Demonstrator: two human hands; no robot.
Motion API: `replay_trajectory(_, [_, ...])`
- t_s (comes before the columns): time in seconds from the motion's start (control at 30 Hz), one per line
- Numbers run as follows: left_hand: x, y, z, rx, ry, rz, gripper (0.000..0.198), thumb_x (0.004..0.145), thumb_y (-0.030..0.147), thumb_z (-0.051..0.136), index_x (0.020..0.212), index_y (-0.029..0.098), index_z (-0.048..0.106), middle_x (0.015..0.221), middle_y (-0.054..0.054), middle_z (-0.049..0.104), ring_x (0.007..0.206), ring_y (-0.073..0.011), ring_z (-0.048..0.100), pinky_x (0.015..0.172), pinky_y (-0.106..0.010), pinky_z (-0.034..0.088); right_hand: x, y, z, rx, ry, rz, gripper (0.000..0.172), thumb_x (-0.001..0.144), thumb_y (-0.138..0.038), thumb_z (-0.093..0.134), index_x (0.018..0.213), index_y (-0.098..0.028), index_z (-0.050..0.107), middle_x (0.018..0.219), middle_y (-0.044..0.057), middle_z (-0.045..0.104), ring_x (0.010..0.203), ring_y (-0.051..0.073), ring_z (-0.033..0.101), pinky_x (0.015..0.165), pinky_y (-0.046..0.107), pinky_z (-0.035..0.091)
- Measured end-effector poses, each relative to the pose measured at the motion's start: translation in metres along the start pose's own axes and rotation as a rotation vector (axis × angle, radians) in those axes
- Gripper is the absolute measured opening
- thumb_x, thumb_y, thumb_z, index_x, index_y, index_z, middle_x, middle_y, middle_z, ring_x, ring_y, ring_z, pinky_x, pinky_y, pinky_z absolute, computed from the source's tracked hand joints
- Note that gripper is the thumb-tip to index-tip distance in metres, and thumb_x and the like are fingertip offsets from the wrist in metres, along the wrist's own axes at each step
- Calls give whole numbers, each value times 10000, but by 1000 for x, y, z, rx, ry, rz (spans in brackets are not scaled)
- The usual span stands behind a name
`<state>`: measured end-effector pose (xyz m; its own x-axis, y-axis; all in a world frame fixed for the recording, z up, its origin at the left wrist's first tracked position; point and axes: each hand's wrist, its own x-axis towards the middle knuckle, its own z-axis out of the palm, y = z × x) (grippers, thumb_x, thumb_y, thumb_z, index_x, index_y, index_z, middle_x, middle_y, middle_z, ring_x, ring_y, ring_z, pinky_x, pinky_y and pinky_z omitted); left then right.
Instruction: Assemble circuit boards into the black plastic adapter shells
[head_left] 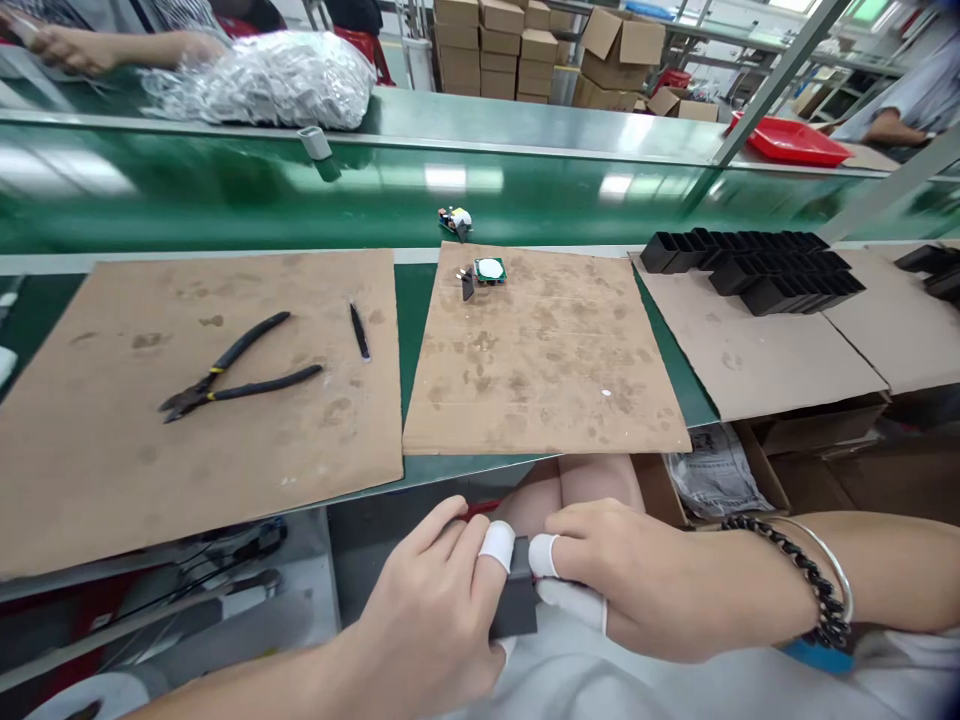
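Note:
Low over my lap, a small black plastic housing [516, 598] is held between my two hands. My left hand [442, 600] wraps round it from the left, its index finger in a white finger cot. From the other side my right hand [600, 560] grips it, with white cots on the thumb and a finger. The housing's far end is partly hidden by the fingers. Beyond my hands, a small green circuit board [490, 270] with a white round top lies on the middle cardboard sheet [540, 420], a dark small part [466, 284] beside it.
Black-handled cutting pliers [202, 390] and a dark pen-like tool [359, 332] lie on the left cardboard. Rows of black housings [750, 265] stand at the right. Another circuit assembly [455, 222] sits on the green conveyor [540, 195]. Opposite, a person's hand [67, 48] shows near clear plastic bags [277, 80].

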<state>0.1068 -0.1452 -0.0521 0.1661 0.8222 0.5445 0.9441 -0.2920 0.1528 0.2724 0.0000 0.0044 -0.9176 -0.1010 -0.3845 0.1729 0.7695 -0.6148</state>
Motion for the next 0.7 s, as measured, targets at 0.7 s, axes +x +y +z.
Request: replay_trajectory(0.7, [-46, -115, 59, 290, 132, -588, 292, 1000, 300, 566, 1214, 118, 645, 1225, -171, 696, 1127, -344, 655, 980, -511, 571, 112, 92, -176, -684, 478, 534, 262, 945, -238, 595, 1180, -176, 691, 1130, 184, 717, 1106, 366, 685, 842, 430, 519])
